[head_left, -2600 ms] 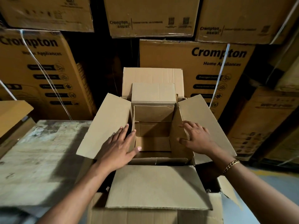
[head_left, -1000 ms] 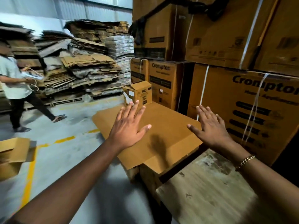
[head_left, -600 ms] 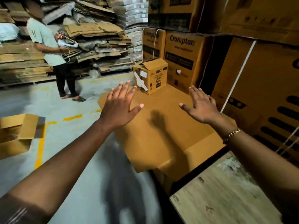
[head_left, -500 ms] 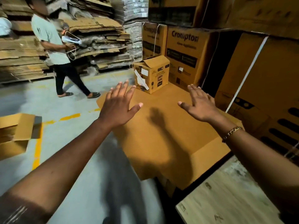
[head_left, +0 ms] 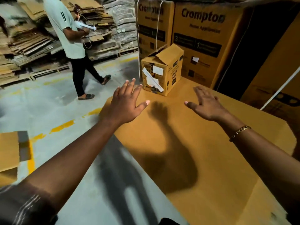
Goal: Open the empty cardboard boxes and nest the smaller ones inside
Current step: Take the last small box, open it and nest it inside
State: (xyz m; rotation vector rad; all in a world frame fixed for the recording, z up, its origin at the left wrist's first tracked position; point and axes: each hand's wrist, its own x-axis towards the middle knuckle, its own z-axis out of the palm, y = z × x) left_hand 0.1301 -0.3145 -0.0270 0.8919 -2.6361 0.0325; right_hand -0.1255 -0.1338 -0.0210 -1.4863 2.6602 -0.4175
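Nearest the camera, a dark striped sleeve (head_left: 21,207) covers the left upper arm, and both bare forearms stretch forward. Under them lies the broad flat top of a large closed carton (head_left: 203,168), with the arms' shadow dark across it. At the left edge an open carton (head_left: 8,156) sits on the grey floor (head_left: 53,101), beside a worn yellow line (head_left: 62,126).

The left hand (head_left: 125,104) is over the large carton's left edge, palm down, its grip wide: fingers straight and spread, thumb out, holding nothing. The right hand (head_left: 206,106), with a gold chain bracelet (head_left: 240,133) at the wrist, is spread the same way, its grip also wide and empty. The left hand's shadow falls off to one side, so it seems to hover above the cardboard rather than press on it.

Just beyond the fingertips, the small box (head_left: 164,72) stands upright on the far end of the large carton's top, between the two hands. It carries white labels and a strip of tape, and its top flaps are partly lifted.

Behind it stand tall cartons printed "Crompton" (head_left: 203,38), bound with white strapping. To the left, another person (head_left: 68,30) in a pale shirt and dark trousers strides across the floor, carrying something pale and blurred. Farthest back rise stacks of flattened cardboard (head_left: 26,41).
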